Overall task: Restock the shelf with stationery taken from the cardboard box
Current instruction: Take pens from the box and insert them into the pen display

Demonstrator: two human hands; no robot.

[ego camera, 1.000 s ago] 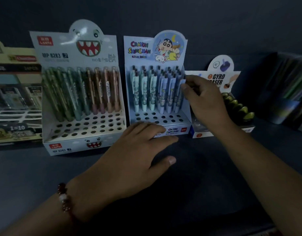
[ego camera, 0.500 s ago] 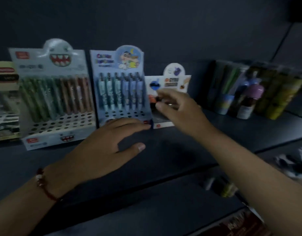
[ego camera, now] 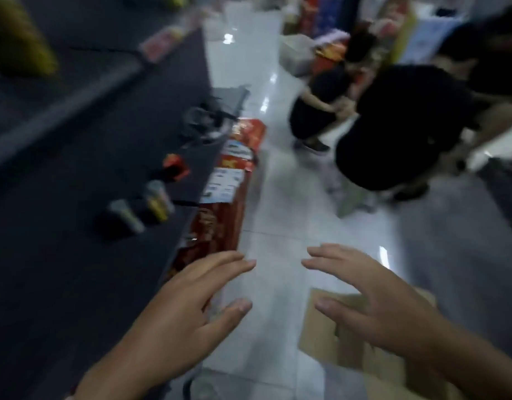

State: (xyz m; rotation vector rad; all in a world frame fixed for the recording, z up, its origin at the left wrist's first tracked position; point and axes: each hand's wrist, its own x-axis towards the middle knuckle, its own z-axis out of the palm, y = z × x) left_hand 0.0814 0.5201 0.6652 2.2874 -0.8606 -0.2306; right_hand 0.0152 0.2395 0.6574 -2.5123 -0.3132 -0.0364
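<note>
Since the view has swung away from the pen displays, the cardboard box (ego camera: pixel 344 339) now lies at the lower right of the frame on the pale floor (ego camera: pixel 278 215), partly under the right hand (ego camera: pixel 376 295). Both that hand and the left hand (ego camera: pixel 188 298) hang released, fingers spread, each grip empty. Probably another item gets fetched next. The dark shelf (ego camera: pixel 76 197) fills the left; the red cartons (ego camera: pixel 229 203) beside it carry labels too blurred to read.

Shelf (ego camera: pixel 61 197) ran along left, small tubes (ego camera: pixel 139 210) near its right edge; cardboard box (ego camera: pixel 350 350) on floor (ego camera: pixel 283 226) at right, below right hand (ego camera: pixel 376 295)
</note>
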